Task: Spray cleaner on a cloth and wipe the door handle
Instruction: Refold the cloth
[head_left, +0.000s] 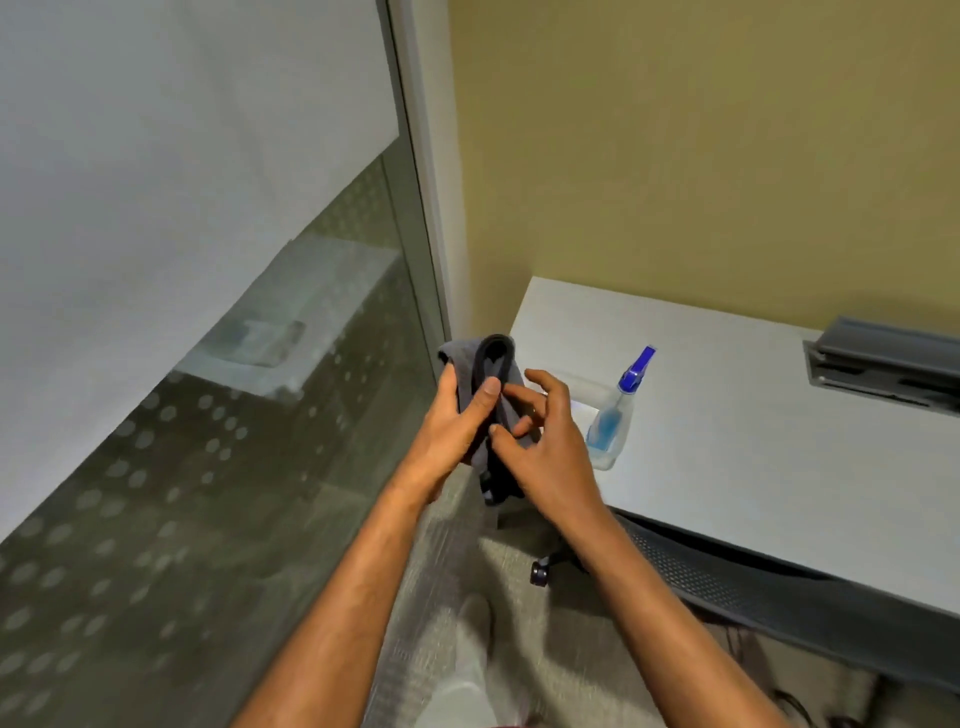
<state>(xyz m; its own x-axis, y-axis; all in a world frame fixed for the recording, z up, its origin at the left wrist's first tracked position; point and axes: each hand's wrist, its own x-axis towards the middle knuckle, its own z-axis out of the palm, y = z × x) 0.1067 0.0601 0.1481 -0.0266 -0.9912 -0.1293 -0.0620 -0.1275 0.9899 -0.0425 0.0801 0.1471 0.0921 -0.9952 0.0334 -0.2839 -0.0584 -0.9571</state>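
Both hands at grey cloth (491, 410): left hand (457, 431) fingers clamped on it, right hand (550, 441) fingers pinching.

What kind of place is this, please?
Probably an office or small meeting room. A glass partition with frosted dots stands on the left, a white desk has a cable box set in it, and a mesh office chair is pushed under the desk.

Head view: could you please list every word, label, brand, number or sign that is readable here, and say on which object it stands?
None can be read.
spray bottle: no label or print shows on the clear body or blue nozzle.
cloth, gripped by the left hand and touched by the right hand: plain dark fabric, no tag visible.
paper behind the glass partition: something may be printed, but it is too blurred to read.
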